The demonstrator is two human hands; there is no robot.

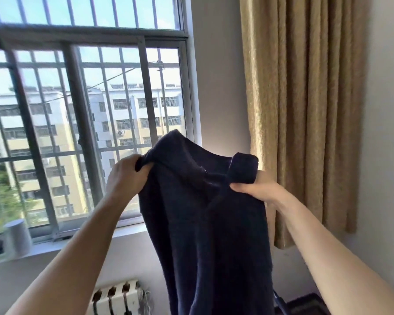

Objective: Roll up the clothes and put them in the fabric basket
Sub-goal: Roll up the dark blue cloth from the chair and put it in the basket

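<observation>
A dark navy garment hangs in the air in front of the window, held up by its top edge. My left hand grips its upper left corner, fingers closed on bunched cloth. My right hand pinches the upper right part, where a fold of fabric stands up above the fingers. The cloth drops straight down past the bottom of the view. No fabric basket is in view.
A barred window fills the left, with a sill bearing a grey cylinder. Tan curtains hang at the right. A white radiator stands below. A dark object lies at the lower right.
</observation>
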